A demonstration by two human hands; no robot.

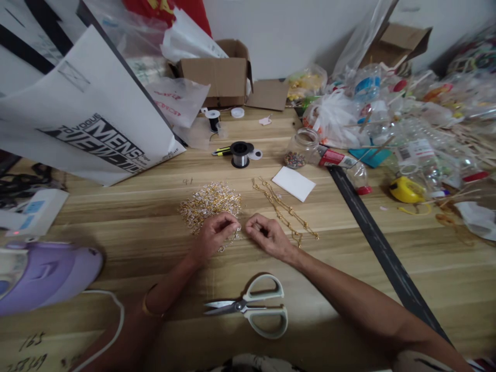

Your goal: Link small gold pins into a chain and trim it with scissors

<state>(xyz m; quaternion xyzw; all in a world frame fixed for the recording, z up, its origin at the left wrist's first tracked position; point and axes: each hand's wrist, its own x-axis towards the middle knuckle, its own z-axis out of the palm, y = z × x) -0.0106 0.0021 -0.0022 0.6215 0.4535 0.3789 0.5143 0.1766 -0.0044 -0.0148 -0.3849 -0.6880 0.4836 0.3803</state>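
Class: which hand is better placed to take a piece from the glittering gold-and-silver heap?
Probably the left hand: it lies against the near edge of the heap of gold-and-silver pieces, while the right hand sits beside the thin gold chains.

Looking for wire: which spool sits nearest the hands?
The silver wire spool, closer than the small black spool by the cardboard box.

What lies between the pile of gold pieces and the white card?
Gold chains lie between the pile and the white card, in the head view.
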